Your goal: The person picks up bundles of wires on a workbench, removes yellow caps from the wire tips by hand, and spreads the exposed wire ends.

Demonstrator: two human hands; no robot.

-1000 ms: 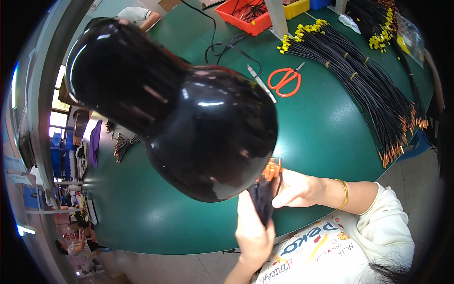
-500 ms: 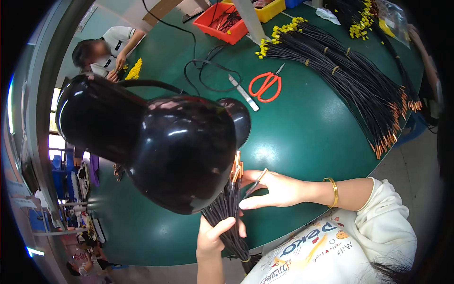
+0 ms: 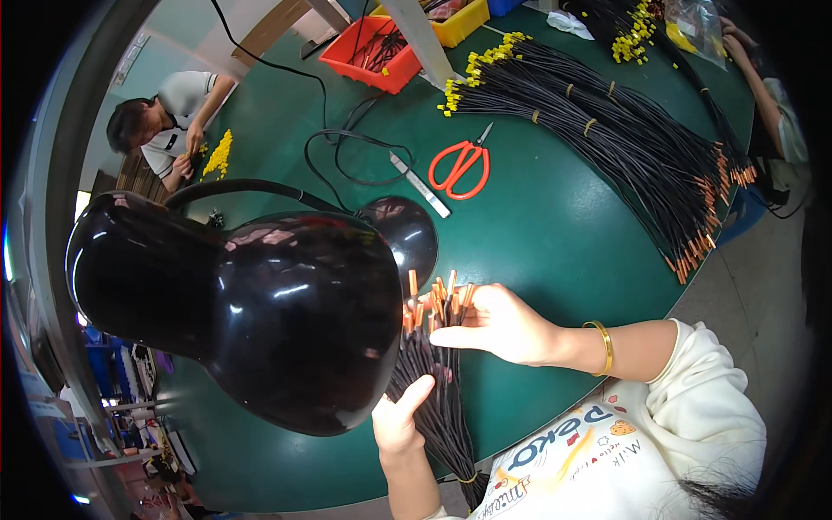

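A bundle of thin black cables (image 3: 438, 381) with copper-coloured tube ends rises between my two hands, tied with a band low down. My left hand (image 3: 399, 423) is closed round its left side, thumb across the front; the other fingers are mostly behind the cables. Up by the copper ends, my right hand (image 3: 503, 328) reaches in from the right, thumb in front and fingers behind, closed on one or more of the cables. The black lamp shade (image 3: 303, 321) hangs close on the left and hides part of the bundle's left edge.
Orange-handled snips (image 3: 460, 166) and a utility knife (image 3: 420, 185) lie beyond the lamp base (image 3: 400, 236). Large tied cable bundles (image 3: 589, 121) cover the right side of the green table (image 3: 555, 234). A red bin (image 3: 371, 54) stands at the back. Other people work at far left and right.
My right hand has brought its separate cable in against the bundle's copper ends. The view has shifted, and the lamp shade sits lower and further left.
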